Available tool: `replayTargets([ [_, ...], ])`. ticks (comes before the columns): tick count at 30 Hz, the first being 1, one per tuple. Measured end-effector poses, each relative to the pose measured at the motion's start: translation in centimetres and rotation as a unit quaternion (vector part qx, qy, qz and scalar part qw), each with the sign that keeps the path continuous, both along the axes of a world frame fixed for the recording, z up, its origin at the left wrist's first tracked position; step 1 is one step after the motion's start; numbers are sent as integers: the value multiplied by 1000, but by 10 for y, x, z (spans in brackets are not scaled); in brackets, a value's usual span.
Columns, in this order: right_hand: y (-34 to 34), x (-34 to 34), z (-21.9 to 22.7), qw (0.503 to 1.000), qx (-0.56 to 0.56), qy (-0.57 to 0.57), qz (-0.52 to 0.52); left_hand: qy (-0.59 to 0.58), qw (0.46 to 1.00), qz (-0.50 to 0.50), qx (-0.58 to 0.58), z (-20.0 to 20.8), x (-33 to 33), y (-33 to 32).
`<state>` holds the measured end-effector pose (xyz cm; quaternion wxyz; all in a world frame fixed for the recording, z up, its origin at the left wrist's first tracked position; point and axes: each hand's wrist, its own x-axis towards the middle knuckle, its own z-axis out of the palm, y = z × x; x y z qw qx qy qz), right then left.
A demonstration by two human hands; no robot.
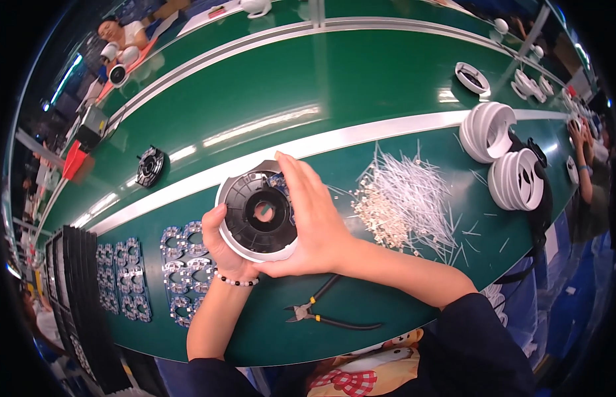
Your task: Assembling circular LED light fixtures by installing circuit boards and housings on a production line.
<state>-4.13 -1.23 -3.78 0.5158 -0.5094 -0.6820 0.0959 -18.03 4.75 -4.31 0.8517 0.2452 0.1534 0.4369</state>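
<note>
Both my hands hold up a round white plastic housing [240, 223] with a black inner disc and a hole at its centre. My left hand [226, 255] cups the lower left side, its thumb on the rim. Across the right side lies my right hand [321, 228], its fingers stretched up along the edge. A bit of blue circuit board [277, 181] shows inside the housing beside the right fingers, which partly cover it. On the green table below lie diagonal cutters [301, 311] with black-and-yellow handles, jaws apart and pointing left.
Left on the table are several blue circuit board panels [132, 278] beside a black rack [73, 291]. A pile of white wire leads [414, 198] lies right of my hands. Stacked white housings [513, 178] stand farther right. A black disc part [150, 167] sits beyond the white strip. Other people work around.
</note>
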Motion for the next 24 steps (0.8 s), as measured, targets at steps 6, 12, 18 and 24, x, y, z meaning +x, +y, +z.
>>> replayTargets([
  [6,-4,9,17,998,41,-12,-35,36,990,-94,97,16,5,17],
  [12,3,43,10,997,-8,5,-78,37,993,-105,46,30,49,28],
  [18,-71,116,55,985,86,-69,-129,164,975,-124,82,36,86,69],
  [24,-175,230,43,789,26,-263,-554,207,978,-32,-9,-11,100,175],
])
